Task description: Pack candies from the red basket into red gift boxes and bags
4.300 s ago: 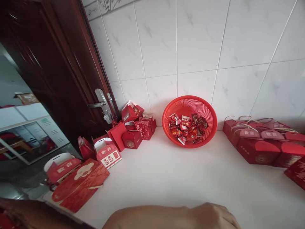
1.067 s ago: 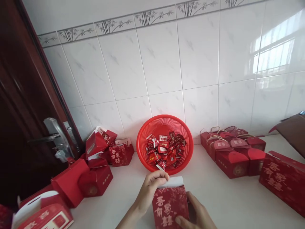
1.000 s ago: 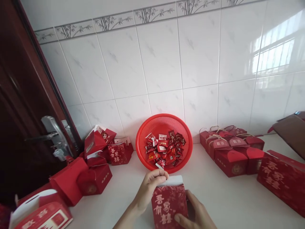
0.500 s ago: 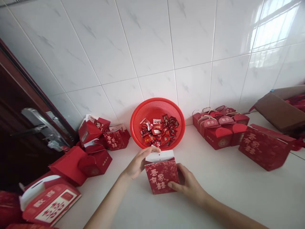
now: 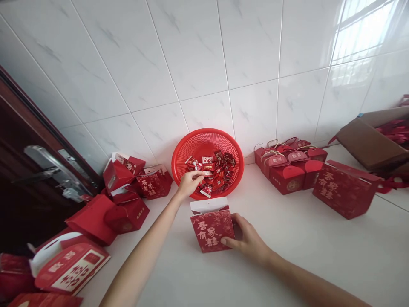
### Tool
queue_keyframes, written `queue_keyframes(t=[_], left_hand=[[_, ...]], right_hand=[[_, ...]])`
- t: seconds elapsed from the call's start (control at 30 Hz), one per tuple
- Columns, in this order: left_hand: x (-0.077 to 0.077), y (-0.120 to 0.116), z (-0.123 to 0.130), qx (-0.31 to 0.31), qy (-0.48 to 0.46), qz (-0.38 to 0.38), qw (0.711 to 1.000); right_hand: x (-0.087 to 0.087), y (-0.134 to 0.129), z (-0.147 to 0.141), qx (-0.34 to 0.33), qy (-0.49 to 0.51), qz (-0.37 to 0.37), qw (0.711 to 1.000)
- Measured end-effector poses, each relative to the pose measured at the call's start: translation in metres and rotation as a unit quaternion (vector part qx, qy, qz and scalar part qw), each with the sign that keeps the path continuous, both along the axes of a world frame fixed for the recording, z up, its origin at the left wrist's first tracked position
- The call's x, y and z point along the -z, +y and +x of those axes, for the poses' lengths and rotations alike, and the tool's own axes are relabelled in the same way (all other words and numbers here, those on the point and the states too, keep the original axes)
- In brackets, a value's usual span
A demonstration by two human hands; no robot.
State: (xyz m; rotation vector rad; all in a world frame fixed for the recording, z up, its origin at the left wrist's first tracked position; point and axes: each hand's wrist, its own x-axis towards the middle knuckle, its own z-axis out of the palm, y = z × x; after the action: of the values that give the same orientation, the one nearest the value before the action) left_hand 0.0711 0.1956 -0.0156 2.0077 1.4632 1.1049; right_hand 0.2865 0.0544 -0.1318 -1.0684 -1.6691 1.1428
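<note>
A red box [image 5: 211,232] with white characters stands on the white table, its white-lined top flap raised. My right hand [image 5: 247,238] grips its right side, thumb on the front face. Behind the box, a red plastic basket [image 5: 207,135] leans against the wall with wrapped candies [image 5: 220,170] in it. My left hand [image 5: 191,183] reaches over the basket's front left rim, its fingers pinched together at the candies. Whatever lies between those fingertips is too small to make out.
Several red boxes [image 5: 128,213] crowd the left side near a dark door [image 5: 19,170]. At the right are tied red boxes [image 5: 290,177], a larger red box [image 5: 345,192] and an open brown carton [image 5: 370,140].
My left hand has left the box's top and moved forward into the basket, its fingers closing at the candies. My right hand still holds the box. The view has shifted slightly.
</note>
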Motion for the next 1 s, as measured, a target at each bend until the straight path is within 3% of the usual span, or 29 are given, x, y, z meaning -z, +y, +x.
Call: queue_keyframes(t=[0.1,0.23,0.67,1.0], left_hand=[[0.004,0.010,0.004,-0.018,0.074,0.029,0.997],[0.005,0.016,0.009,-0.018,0.102,0.050,0.993],[0.007,0.017,0.042,0.071,0.166,0.067,0.981],[0.004,-0.005,0.007,0.018,0.281,0.033,0.959]], right_hand=[[-0.002,-0.001,0.001,-0.001,0.005,0.004,1.000],[-0.003,0.000,0.001,-0.009,0.004,0.011,1.000],[-0.003,0.001,0.001,-0.009,0.005,0.012,1.000],[-0.002,0.002,0.001,-0.008,0.000,0.019,1.000]])
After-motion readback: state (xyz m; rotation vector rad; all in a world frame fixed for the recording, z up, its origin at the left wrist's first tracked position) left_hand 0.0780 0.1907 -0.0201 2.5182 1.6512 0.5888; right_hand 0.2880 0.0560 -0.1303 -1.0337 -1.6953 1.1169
